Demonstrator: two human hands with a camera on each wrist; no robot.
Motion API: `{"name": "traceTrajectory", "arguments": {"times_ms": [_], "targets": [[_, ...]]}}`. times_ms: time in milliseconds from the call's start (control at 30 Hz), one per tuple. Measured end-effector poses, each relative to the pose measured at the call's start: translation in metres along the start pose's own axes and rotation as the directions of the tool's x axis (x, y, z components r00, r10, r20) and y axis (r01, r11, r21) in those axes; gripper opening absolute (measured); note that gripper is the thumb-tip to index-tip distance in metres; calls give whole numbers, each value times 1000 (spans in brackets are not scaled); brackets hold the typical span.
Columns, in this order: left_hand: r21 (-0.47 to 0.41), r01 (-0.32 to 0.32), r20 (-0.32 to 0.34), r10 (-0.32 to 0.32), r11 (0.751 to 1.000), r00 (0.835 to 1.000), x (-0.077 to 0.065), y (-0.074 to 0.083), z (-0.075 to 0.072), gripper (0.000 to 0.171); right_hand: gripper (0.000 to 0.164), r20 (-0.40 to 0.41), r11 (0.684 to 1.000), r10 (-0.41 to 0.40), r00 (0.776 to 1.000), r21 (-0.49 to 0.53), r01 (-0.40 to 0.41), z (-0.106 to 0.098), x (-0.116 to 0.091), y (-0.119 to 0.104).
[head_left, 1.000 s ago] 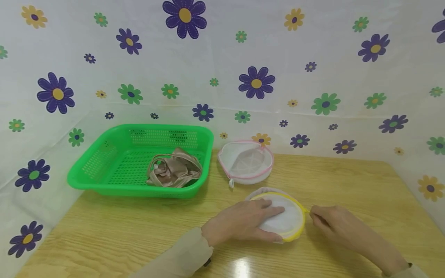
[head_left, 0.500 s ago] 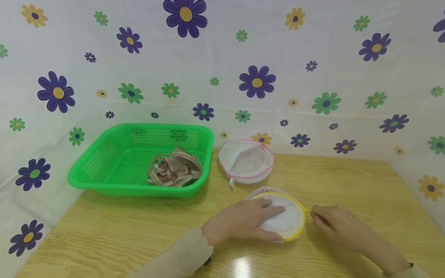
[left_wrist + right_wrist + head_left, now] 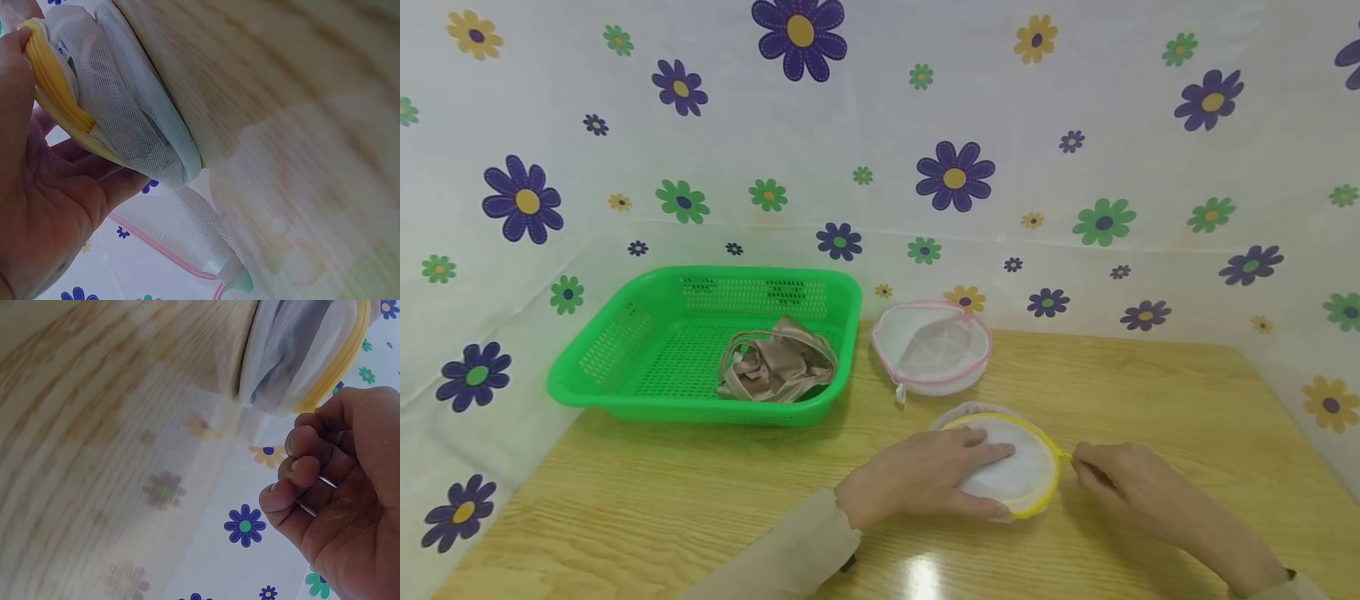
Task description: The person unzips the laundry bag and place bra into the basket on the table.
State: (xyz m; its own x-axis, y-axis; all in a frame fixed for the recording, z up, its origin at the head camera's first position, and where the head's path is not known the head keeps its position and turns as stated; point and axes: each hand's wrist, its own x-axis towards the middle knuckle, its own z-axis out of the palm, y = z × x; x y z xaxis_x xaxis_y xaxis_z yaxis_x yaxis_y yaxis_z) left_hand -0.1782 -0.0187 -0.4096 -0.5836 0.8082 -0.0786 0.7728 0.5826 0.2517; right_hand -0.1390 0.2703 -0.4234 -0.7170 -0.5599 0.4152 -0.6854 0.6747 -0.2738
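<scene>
A round white mesh laundry bag [image 3: 1011, 471] with a yellow zipper [image 3: 1055, 479] lies on the wooden table. My left hand [image 3: 925, 475] rests across its top, fingers spread and the thumb at the near rim. Seen from the left wrist, the bag's mesh side [image 3: 119, 87] stands up from the tabletop, with folded pale fabric showing through. At the bag's right end my right hand [image 3: 1123, 479] pinches the yellow zipper pull [image 3: 1065, 455] between thumb and forefinger. The remaining fingers [image 3: 300, 472] are curled in the right wrist view, and the pull itself is mostly hidden there.
Behind the yellow-trimmed bag sits a second mesh laundry bag [image 3: 936, 350] with pink trim, its flap partly open. A green plastic basket [image 3: 700, 408] at the left holds crumpled beige satin cloth [image 3: 782, 367]. A flower-print sheet [image 3: 880, 125] hangs along the table's back.
Both hands keep their places on the bag and the zipper pull. The view shifts only very slightly.
</scene>
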Motion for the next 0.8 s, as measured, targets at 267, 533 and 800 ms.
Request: {"name": "traceTrajectory", "arguments": {"times_ms": [267, 533, 800], "targets": [[-19, 12, 2, -12, 1000, 1000, 1, 1, 0, 72, 40, 0, 1000, 8, 1000, -6, -8, -1, 0, 0], [-23, 17, -17, -18, 1000, 1000, -1, 1, 0, 73, 41, 7, 1000, 10, 1000, -5, -10, -1, 0, -1], [-20, 16, -28, -16, 1000, 999, 0, 2, 0, 72, 40, 11, 1000, 6, 1000, -4, -6, -1, -2, 0]]}}
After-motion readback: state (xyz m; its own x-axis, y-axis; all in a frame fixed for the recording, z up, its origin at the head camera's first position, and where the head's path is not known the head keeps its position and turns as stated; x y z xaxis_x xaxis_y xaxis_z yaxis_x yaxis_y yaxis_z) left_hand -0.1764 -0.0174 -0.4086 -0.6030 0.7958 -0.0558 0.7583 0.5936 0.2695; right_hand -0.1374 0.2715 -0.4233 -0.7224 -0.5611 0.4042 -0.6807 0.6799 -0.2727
